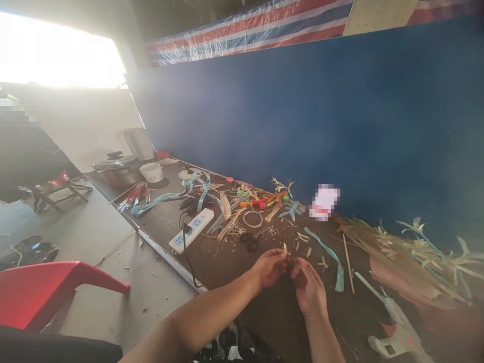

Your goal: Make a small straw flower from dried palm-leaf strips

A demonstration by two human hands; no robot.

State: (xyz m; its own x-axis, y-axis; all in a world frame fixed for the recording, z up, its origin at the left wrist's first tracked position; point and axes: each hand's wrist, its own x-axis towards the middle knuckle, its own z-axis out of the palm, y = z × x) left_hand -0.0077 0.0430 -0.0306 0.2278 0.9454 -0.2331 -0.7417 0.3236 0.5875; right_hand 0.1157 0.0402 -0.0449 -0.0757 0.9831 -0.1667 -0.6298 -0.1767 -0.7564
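Observation:
Over the dark table (227, 267), my left hand (271, 267) has its fingers closed on a small pale husk piece (285, 248) that sticks up above the fingertips. Close on its right, my right hand (308, 282) has its fingers bent together; whatever they hold is too small to make out. Black-handled scissors (250, 242) lie just beyond my left hand, near a round ring (253, 219). Pale scraps (302, 237) are scattered past both hands. A light blue ribbon (333, 257) lies to the right, beside a thin stick (348, 262).
A white power strip (192, 231) with a black cord lies left. Colourful bundles (264, 199), a lidded pot (117, 169) and a white cup (152, 172) stand farther back. A glue gun (401, 322) and dried husks (397, 262) are right; a red chair (56, 287) is left.

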